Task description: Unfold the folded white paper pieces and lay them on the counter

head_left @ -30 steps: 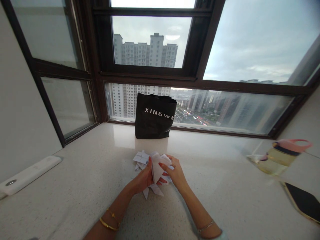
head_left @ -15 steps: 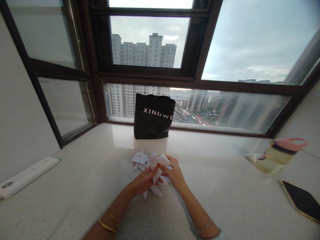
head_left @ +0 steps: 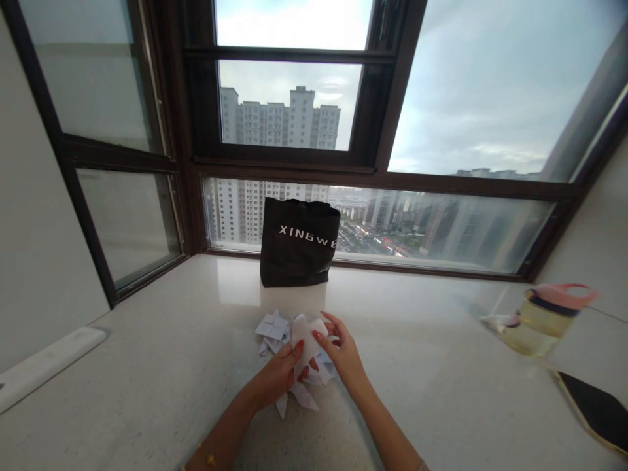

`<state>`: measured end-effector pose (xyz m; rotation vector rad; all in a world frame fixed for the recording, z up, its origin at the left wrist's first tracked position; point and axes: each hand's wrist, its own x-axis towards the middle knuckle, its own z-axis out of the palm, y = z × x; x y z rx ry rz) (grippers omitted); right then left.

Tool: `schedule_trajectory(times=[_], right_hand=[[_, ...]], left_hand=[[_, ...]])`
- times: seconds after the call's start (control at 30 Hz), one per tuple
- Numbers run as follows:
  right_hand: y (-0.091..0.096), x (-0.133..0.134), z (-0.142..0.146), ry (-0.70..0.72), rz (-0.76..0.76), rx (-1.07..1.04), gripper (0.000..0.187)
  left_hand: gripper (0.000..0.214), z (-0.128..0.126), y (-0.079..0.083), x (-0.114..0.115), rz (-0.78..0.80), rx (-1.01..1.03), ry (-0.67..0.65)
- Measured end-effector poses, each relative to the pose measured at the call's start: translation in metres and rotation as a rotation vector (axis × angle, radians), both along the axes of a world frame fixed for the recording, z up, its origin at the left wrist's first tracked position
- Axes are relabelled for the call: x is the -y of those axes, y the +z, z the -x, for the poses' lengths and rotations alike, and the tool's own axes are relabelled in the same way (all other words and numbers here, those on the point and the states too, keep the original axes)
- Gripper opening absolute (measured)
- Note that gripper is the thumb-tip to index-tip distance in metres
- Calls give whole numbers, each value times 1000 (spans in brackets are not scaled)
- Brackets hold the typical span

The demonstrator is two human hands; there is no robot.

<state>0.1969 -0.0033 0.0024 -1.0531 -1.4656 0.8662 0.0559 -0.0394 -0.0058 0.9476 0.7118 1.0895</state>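
A white folded paper heart (head_left: 305, 332) is held up over the counter, its two lobes at the top. My left hand (head_left: 279, 373) is closed on its lower left side, thumb on the front and fingers partly hidden behind. At the right lobe, my right hand (head_left: 343, 350) has its thumb against the paper, with the index finger raised near the lobe's upper edge. Beneath and around both hands lies a pile of folded white paper pieces (head_left: 273, 327), partly covered. A pointed folded paper piece (head_left: 304, 396) sticks out toward me below the hands.
A black bag (head_left: 297, 252) with white lettering stands behind the pile, by the window. On the right are a pink-lidded bottle (head_left: 544, 320) and a dark-screened phone (head_left: 596, 409). A long white object (head_left: 53, 366) lies at the left edge of the counter (head_left: 161, 366).
The view has tilted up slightly, so everything sits lower. My right index finger has lifted and straightened from the heart's right lobe; my left hand keeps its hold.
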Motion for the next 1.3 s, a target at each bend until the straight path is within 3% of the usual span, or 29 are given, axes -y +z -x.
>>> schedule_trajectory(times=[0.1, 0.33, 0.53, 0.73, 0.93, 1.17, 1.3], right_hand=[[-1, -4, -4, 119, 102, 22, 41], [3, 0, -5, 174, 120, -31, 38], [10, 8, 2, 121, 75, 98, 36], [12, 13, 5, 69, -17, 191, 31], [9, 10, 4, 125, 0, 144, 29], [17, 16, 7, 341, 138, -61, 38], [30, 23, 3, 454, 268, -4, 37]], left_hand=[[44, 0, 1, 1, -13, -39, -23], [38, 2, 0, 3, 29, 77, -114], [38, 4, 1, 7, 101, 88, -298], [42, 7, 8, 8, 150, 11, -378], [40, 11, 14, 9, 140, 1, -442], [45, 17, 15, 8, 105, -56, -501], [48, 17, 15, 10, 94, -130, -655]])
